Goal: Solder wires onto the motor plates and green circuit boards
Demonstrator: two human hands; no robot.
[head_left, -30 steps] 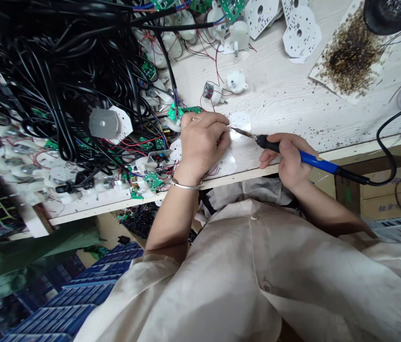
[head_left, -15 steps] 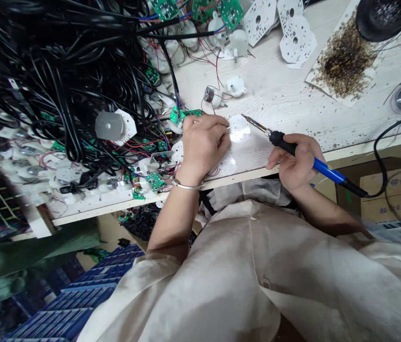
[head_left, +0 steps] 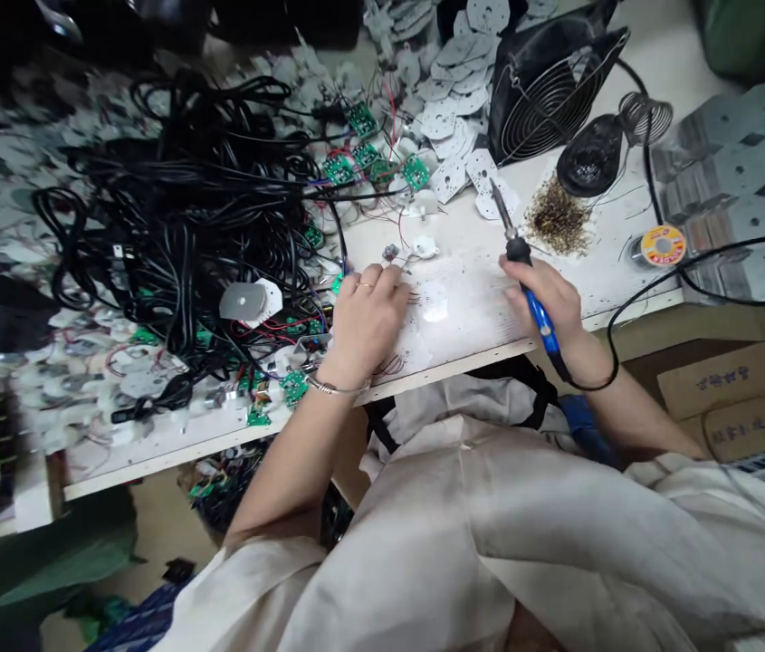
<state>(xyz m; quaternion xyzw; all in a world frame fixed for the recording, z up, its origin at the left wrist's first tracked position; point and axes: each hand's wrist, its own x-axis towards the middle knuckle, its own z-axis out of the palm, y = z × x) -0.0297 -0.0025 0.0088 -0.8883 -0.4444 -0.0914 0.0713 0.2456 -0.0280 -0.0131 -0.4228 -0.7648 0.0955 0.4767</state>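
Observation:
My right hand [head_left: 545, 303] grips a soldering iron [head_left: 532, 294] with a blue handle, its metal tip pointing away from me and above the bench. The tip touches nothing. My left hand [head_left: 368, 321] rests curled on a white perforated LED board [head_left: 415, 349], close to a round white disc [head_left: 434, 303]. Thin wires show at its fingertips, but whether it pinches one is hidden. A small motor with red wires [head_left: 391, 254] and a white geared housing [head_left: 424, 246] lie just beyond those fingers.
A heap of black cables [head_left: 185, 217] lies left of my left hand, among green circuit boards [head_left: 415, 172] and stacked white boards [head_left: 456, 118]. A wire-guarded fan [head_left: 551, 100], brass shavings [head_left: 559, 217], a coiled iron stand [head_left: 645, 118] and a solder spool [head_left: 662, 244] sit at the far right.
The view has swung back and widened, showing more of the bench. The soldering iron has lifted and turned away from the white disc. My left hand has stayed on the board.

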